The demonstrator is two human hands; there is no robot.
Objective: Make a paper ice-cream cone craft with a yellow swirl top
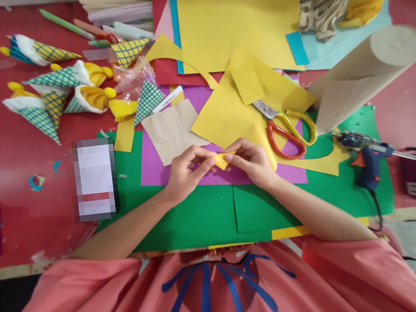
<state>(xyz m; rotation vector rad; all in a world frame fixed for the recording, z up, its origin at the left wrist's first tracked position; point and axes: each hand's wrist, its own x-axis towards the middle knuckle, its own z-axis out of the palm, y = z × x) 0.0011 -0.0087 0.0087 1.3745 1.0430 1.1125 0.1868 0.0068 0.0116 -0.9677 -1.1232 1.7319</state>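
Between my two hands is a small yellow paper piece (221, 161), folded, with a point hanging downward. My left hand (190, 170) pinches its left end between thumb and fingers. At the right end, the thumb and fingers of my right hand (250, 162) are closed on it too. Both hands are above a purple sheet (157, 174) on a green mat (200, 217). Just beyond them lie a beige paper piece (170, 127) and a yellow sheet (218, 112). Scissors (286, 134) with red and yellow handles rest right of my right hand.
A glue gun (369, 157) lies at the right, near a brown paper roll (367, 72). Several patterned paper cones (40, 120) are at the far left. Large yellow sheets (237, 20) lie at the back. A blurred-out rectangular object (95, 181) is left of my left arm.
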